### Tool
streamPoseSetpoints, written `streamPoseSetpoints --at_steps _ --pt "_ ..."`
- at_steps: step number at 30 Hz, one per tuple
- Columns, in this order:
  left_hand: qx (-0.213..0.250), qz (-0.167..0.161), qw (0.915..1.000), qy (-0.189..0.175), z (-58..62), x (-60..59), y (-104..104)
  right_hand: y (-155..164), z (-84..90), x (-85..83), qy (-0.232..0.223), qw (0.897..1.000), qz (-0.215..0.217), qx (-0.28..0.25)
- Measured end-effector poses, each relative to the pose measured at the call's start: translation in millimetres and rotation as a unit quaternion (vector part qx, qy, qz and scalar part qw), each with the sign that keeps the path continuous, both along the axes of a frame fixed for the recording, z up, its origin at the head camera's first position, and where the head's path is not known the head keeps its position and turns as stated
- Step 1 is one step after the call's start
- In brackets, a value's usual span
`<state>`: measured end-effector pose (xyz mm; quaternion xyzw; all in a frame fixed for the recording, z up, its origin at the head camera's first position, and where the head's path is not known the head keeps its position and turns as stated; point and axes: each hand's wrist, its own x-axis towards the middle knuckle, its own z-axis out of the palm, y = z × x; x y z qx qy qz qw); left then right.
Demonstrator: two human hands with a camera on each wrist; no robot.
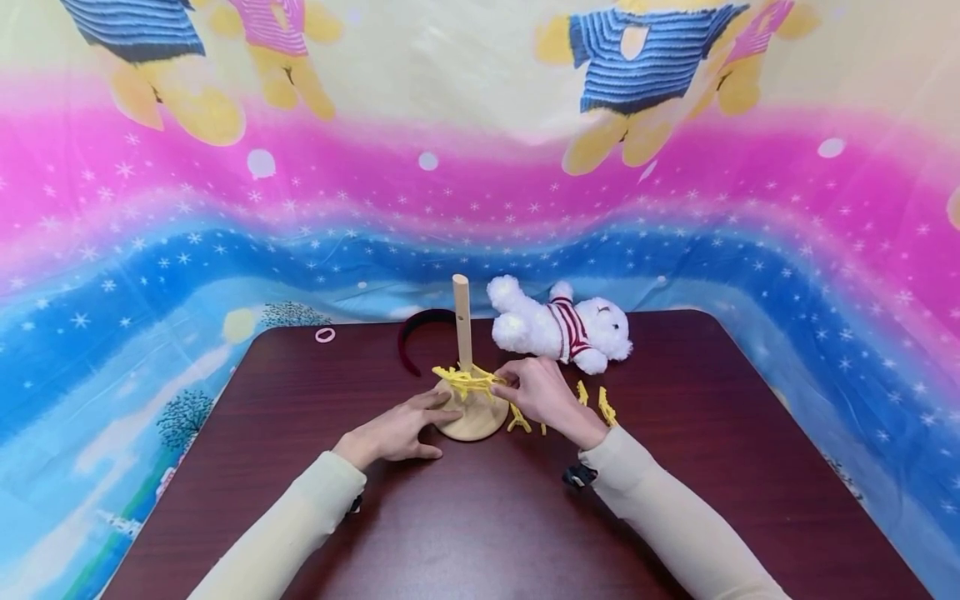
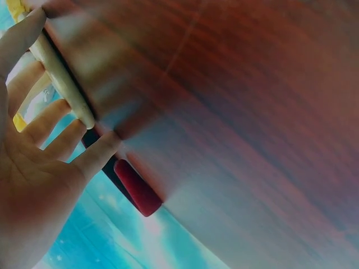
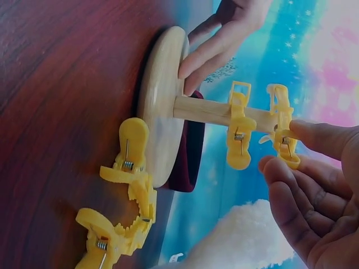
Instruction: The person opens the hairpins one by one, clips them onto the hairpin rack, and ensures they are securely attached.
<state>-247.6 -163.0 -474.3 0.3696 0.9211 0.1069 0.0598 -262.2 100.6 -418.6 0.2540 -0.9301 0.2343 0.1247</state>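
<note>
A wooden peg stand (image 1: 471,412) is set at the centre of the head view on a dark red-brown table (image 1: 480,517), its upright dowel (image 1: 462,321) rising from a round base. The base's near-left edge is touched by the left hand (image 1: 401,429), whose fingers are kept straight and relaxed, grasping nothing; in the right wrist view its fingertips (image 3: 193,64) are seen resting on the base rim. 2 yellow clothespins (image 3: 261,126) are clipped on the dowel, and the outer 1 is pinched between the thumb and fingertips of the right hand (image 1: 543,396), right of the dowel. More yellow clothespins (image 1: 592,404) are laid on the table just right of the base, 2 of them showing at the lower left of the right wrist view. A white plush bear (image 1: 562,325) is laid behind, a dark red headband (image 1: 416,333) left of it, and a small pink ring (image 1: 325,335) at the table's far left.
</note>
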Motion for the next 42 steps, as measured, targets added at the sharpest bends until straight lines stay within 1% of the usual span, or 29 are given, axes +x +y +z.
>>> streamPoseSetpoints --at_steps 6,11,22,28,35,42 --pt "0.002 -0.003 1.0000 0.001 -0.8 -0.1 0.4 -3.3 -1.9 -1.4 0.004 1.000 -0.003 0.006" --pt "0.001 0.004 1.0000 -0.007 -0.2 -0.5 1.2 -5.3 -1.8 -3.6 0.008 1.000 -0.010 0.007" --pt "-0.001 0.009 0.9999 -0.013 1.0 -0.4 0.8 -3.6 -3.2 -6.7 -0.010 1.000 -0.022 0.004" --pt "0.001 0.010 0.9998 -0.014 1.7 0.2 1.2 -2.0 -4.2 -7.2 -0.014 1.000 -0.017 -0.004" --pt "0.005 0.003 0.9999 -0.009 0.8 1.0 0.8 -0.1 -3.4 -6.6 -0.044 0.999 -0.012 -0.024" --pt "-0.001 0.004 1.0000 -0.005 1.9 0.6 0.4 3.1 -2.6 -6.9 -0.046 0.999 0.001 -0.025"
